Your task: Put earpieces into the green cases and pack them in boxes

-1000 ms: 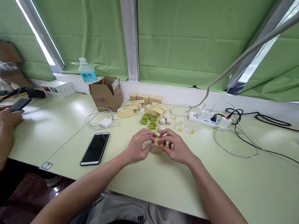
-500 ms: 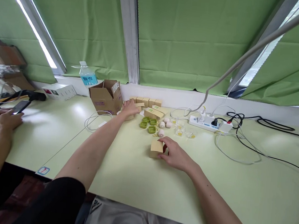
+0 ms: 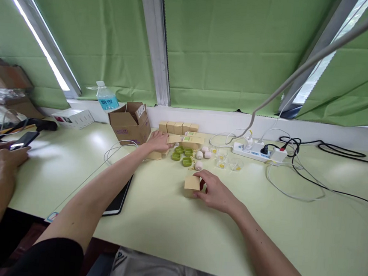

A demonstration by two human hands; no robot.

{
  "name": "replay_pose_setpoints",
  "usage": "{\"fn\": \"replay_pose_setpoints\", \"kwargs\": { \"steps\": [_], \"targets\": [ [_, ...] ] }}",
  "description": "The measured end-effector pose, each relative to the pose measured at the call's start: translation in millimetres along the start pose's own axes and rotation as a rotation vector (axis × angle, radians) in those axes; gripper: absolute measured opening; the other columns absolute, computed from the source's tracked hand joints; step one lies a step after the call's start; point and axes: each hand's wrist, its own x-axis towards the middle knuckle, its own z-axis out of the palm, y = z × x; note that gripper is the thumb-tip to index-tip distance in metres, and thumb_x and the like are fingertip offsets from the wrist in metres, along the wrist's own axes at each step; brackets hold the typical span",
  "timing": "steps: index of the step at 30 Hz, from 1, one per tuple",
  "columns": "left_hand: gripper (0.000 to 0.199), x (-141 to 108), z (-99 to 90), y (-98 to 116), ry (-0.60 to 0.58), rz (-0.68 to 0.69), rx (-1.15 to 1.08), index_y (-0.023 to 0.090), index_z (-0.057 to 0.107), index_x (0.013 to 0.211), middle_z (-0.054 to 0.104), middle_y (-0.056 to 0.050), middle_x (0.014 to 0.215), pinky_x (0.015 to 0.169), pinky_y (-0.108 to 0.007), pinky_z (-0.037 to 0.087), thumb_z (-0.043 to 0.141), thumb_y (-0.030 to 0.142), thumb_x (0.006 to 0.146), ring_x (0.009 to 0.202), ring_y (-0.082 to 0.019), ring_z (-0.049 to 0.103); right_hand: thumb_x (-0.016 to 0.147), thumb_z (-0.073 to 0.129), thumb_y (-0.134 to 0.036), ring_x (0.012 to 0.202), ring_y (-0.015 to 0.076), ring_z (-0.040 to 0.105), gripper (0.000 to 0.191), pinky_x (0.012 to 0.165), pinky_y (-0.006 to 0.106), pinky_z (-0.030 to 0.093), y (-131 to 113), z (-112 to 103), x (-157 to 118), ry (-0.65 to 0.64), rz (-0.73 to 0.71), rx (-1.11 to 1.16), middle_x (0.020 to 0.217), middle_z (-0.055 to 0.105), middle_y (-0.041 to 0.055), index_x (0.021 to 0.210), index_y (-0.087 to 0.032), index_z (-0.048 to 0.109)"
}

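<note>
In the head view, my right hand [image 3: 214, 190] grips the right side of a small tan cardboard box [image 3: 192, 186] that stands on the table, thumb and fingers on it. My left hand [image 3: 158, 141] reaches to the back of the table and holds a flat tan carton [image 3: 174, 139] at its fingertips. Under and beside that hand lie more tan cardboard pieces [image 3: 155, 155]. Green square cases [image 3: 187, 161] and white earbud-case-like pieces [image 3: 198, 166] lie between my hands, with clear plastic pieces [image 3: 236, 164] to their right.
Small tan boxes [image 3: 178, 127] line the wall. Behind my left hand stand an opened carton [image 3: 130, 124] and a bottle [image 3: 106, 97]. A power strip [image 3: 252, 152] with cables is at the right. A dark tablet [image 3: 119, 199] lies under my left forearm. Another person's hands [image 3: 11, 157] hold a phone.
My left hand has moved slightly right and nearer, bringing the flat carton with it. The tablet has come into view beneath my forearm. My right hand keeps its grip on the small box.
</note>
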Motion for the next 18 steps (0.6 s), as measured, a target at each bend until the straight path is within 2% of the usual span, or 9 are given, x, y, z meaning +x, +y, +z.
{"fn": "replay_pose_setpoints", "kwargs": {
  "steps": [3,5,8,10,11,14,16,18],
  "targets": [
    [0.07,-40,-10.4,15,0.109,0.109,-0.03,0.019,0.05,0.154,0.054,-0.02,0.156,0.127,-0.054,0.034,0.05,0.065,0.101,0.152,-0.04,0.044,0.086,0.08,-0.017,0.094,0.0208,0.069,0.04,0.087,0.039,0.057,-3,-1,1,0.046,0.014,0.031,0.122,0.067,0.0065,0.123,-0.023,0.066],
    [0.067,-77,-17.5,30,0.157,0.391,-0.205,0.021,0.053,0.152,0.057,-0.017,0.153,0.125,-0.053,0.039,0.055,0.064,0.101,0.148,-0.037,0.049,0.086,0.081,-0.02,0.093,0.02,0.069,0.043,0.085,0.039,0.058,-4,0,2,0.098,0.029,0.06,0.123,0.067,0.0066,0.126,-0.023,0.065],
    [0.079,-135,-24.7,55,0.021,0.634,-0.394,0.029,0.046,0.158,0.058,-0.014,0.153,0.118,-0.051,0.049,0.072,0.066,0.092,0.143,-0.035,0.055,0.087,0.08,-0.024,0.092,0.0195,0.069,0.046,0.08,0.038,0.061,-6,2,4,0.178,0.023,0.119,0.126,0.066,0.0074,0.131,-0.025,0.064],
    [0.086,-161,-25.8,69,-0.072,0.666,-0.465,0.032,0.044,0.159,0.061,-0.013,0.149,0.108,-0.049,0.054,0.081,0.062,0.087,0.132,-0.034,0.061,0.088,0.079,-0.026,0.091,0.0196,0.069,0.048,0.077,0.038,0.062,-9,4,4,0.212,-0.004,0.165,0.128,0.066,0.0076,0.133,-0.027,0.064],
    [0.079,-168,-25.5,75,-0.101,0.648,-0.491,0.033,0.047,0.157,0.065,-0.012,0.142,0.104,-0.048,0.056,0.079,0.059,0.09,0.123,-0.031,0.065,0.088,0.078,-0.026,0.091,0.0197,0.069,0.048,0.077,0.038,0.064,-10,5,4,0.227,-0.023,0.185,0.129,0.066,0.0075,0.134,-0.028,0.064],
    [0.056,-160,-24.3,76,-0.098,0.562,-0.534,0.031,0.059,0.143,0.071,-0.008,0.123,0.092,-0.043,0.058,0.077,0.052,0.094,0.103,-0.026,0.068,0.089,0.074,-0.026,0.099,0.0212,0.071,0.057,0.079,0.04,0.067,-15,7,2,0.271,-0.065,0.266,0.136,0.064,0.0088,0.144,-0.031,0.057],
    [0.053,-133,-26.9,63,-0.031,0.477,-0.541,0.027,0.063,0.135,0.072,-0.007,0.121,0.089,-0.04,0.058,0.081,0.046,0.089,0.1,-0.025,0.069,0.091,0.072,-0.027,0.111,0.0237,0.072,0.071,0.079,0.039,0.068,-17,7,0,0.305,-0.07,0.317,0.15,0.057,0.011,0.155,-0.033,0.045],
    [0.053,-94,-34.1,42,0.086,0.298,-0.503,0.025,0.063,0.135,0.073,-0.007,0.122,0.089,-0.038,0.058,0.082,0.039,0.087,0.099,-0.025,0.07,0.093,0.07,-0.027,0.121,0.0257,0.07,0.076,0.078,0.039,0.069,-18,5,-1,0.323,-0.066,0.31,0.159,0.05,0.0122,0.16,-0.035,0.037]
  ]
}}
